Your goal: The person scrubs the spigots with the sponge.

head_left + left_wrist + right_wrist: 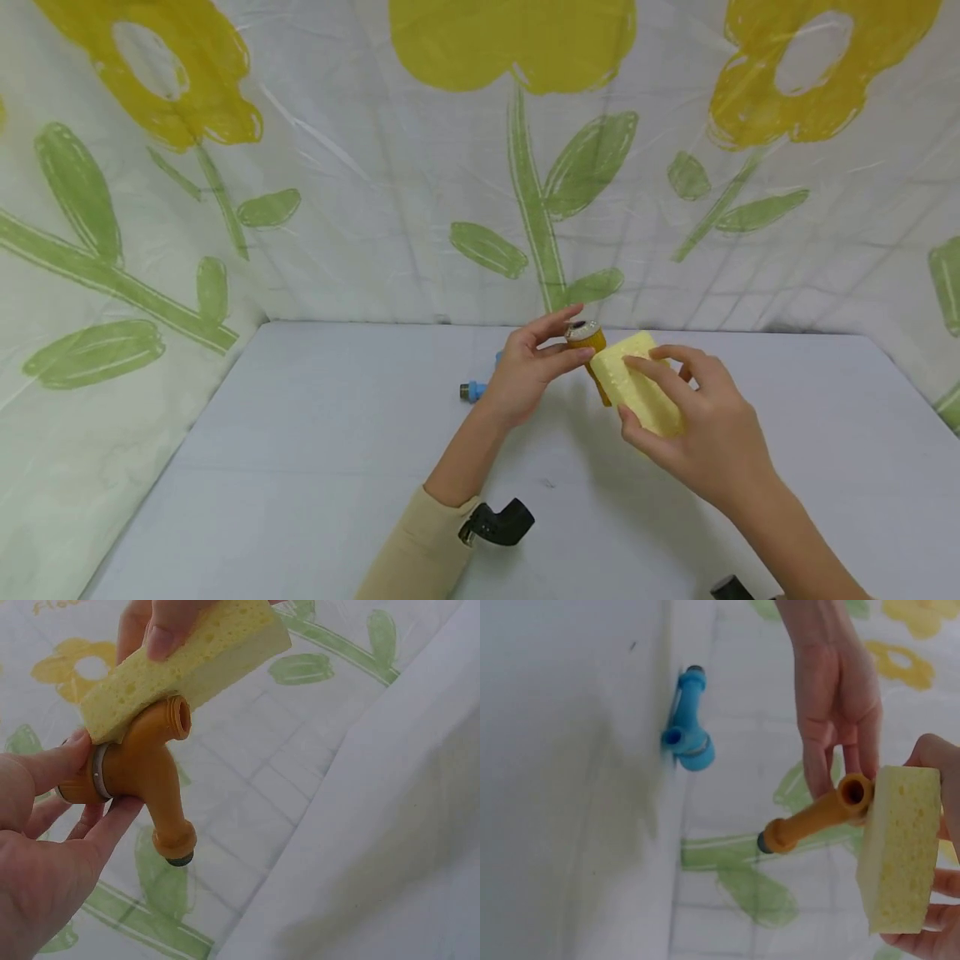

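My left hand (517, 379) holds an orange plastic tap (154, 772) up above the table, thumb and fingertips around its wide end with the metal ring. The tap's narrow spout with a dark tip hangs down in the left wrist view. From the right, my right hand (708, 429) grips a yellow sponge (637, 387) between thumb and fingers. One face of the sponge (907, 847) presses against the tap's body, close to the left fingertips. A blue plastic tap (690, 720) lies on the table, partly hidden behind my left hand in the head view.
A white-covered table (300, 433) spreads below both hands. Behind it hangs a pale curtain (360, 208) printed with yellow flowers and green leaves. A black wrist camera mount (498, 523) sticks out from the left sleeve.
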`<state>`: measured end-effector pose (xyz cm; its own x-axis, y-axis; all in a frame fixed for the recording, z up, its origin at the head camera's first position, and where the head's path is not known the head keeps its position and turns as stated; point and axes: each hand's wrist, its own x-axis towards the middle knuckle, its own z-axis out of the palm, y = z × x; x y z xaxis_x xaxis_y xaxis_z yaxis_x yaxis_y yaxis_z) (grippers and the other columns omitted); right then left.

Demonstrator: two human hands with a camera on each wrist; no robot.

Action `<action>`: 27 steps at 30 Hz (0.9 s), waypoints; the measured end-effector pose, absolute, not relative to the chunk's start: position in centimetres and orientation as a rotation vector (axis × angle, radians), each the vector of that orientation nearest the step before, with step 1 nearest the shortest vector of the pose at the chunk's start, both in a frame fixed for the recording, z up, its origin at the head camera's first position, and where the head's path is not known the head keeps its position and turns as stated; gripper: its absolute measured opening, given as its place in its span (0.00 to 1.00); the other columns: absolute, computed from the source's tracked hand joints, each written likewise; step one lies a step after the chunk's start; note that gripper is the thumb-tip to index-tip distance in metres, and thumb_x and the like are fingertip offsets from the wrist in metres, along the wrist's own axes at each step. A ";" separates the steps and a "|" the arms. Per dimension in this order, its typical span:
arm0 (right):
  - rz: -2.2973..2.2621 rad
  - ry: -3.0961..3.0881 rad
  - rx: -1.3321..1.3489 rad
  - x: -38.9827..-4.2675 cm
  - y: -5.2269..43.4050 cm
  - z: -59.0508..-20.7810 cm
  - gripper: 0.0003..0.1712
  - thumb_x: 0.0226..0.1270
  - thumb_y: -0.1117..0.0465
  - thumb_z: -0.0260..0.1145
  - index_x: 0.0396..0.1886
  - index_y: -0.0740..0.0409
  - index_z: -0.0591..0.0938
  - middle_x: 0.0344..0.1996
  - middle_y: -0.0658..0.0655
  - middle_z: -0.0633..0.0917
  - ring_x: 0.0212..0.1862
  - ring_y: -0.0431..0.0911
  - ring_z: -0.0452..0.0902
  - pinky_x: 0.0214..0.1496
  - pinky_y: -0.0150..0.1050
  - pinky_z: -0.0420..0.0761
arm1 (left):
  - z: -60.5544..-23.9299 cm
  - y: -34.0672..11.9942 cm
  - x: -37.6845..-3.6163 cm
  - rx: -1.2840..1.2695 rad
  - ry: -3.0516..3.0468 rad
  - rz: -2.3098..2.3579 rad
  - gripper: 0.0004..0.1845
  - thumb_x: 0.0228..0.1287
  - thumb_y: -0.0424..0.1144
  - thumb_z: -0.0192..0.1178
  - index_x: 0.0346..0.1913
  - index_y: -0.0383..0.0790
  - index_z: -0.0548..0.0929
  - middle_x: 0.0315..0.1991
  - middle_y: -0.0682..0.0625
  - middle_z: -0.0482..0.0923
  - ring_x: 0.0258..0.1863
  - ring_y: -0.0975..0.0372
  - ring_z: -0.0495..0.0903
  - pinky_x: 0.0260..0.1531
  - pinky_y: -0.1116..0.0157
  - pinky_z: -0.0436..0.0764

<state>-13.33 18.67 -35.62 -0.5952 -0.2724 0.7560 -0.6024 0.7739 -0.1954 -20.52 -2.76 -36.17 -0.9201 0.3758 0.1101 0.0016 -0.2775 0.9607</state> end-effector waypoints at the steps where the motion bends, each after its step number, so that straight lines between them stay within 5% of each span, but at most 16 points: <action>1: 0.550 -2.207 0.647 -13.3 18.6 -35.6 0.24 0.62 0.47 0.63 0.50 0.55 0.90 0.48 0.64 0.84 0.40 0.56 0.77 0.21 0.46 0.80 | -36.2 -2.7 -20.5 0.460 1.731 2.288 0.30 0.71 0.22 0.64 0.74 0.34 0.75 0.68 0.38 0.72 0.52 0.61 0.87 0.58 0.63 0.85; 6: 0.485 -2.206 0.621 -13.4 18.9 -35.3 0.28 0.66 0.42 0.56 0.48 0.55 0.90 0.48 0.64 0.85 0.39 0.58 0.77 0.17 0.48 0.78 | -36.1 -2.4 -20.5 0.428 1.742 2.306 0.26 0.69 0.22 0.66 0.69 0.29 0.79 0.64 0.40 0.78 0.56 0.54 0.88 0.60 0.61 0.85; 27: 0.394 -2.197 0.653 -12.8 18.5 -34.9 0.26 0.66 0.42 0.54 0.47 0.51 0.90 0.47 0.63 0.85 0.38 0.63 0.79 0.13 0.51 0.77 | -36.2 -1.9 -20.1 0.326 1.788 2.368 0.22 0.64 0.20 0.69 0.62 0.26 0.82 0.51 0.45 0.84 0.43 0.62 0.89 0.52 0.61 0.88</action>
<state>-12.84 18.49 -34.85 -0.5523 -0.3234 0.7684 -0.5702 0.8189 -0.0652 -20.13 -1.85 -36.17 -0.9641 0.2537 0.0788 0.0064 -0.2743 0.9616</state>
